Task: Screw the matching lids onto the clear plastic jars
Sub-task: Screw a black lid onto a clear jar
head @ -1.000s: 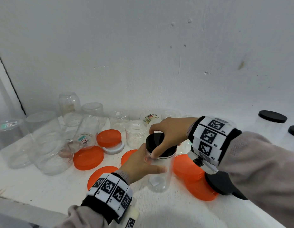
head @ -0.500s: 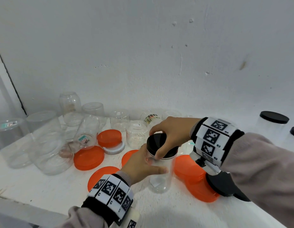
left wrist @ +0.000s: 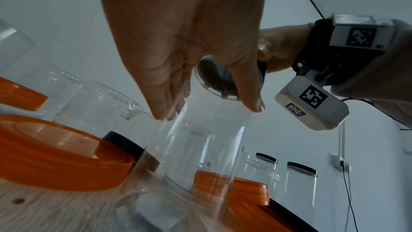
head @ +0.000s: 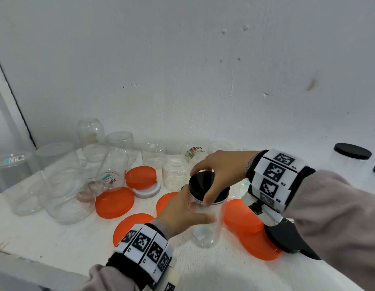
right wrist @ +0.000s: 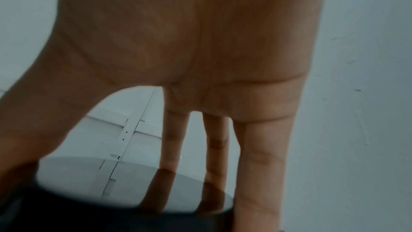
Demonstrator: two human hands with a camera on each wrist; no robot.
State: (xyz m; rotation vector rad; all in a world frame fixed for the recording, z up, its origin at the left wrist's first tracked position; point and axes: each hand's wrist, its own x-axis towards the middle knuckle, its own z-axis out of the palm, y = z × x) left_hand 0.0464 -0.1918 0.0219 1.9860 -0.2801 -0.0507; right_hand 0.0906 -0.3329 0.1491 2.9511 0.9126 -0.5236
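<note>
Head view showed a tall, smooth cylinder of clear plastic, the jar (head: 205, 227), standing upright on the white, rough-grained worktop (head: 56, 238). Both hands were clamped on it: the left hand (head: 182, 213) wrapped round its transparent wall, while the right hand (head: 220, 175) gripped the round, glossy black lid (head: 201, 183) on its mouth, fingertips (right wrist: 256, 174) curled over the rim. Flat orange lids (head: 114, 203) lay around the jar's base. Behind them stood more clear jars (head: 64, 185), and two black-capped jars (head: 350, 162) stood well apart to the right.
</note>
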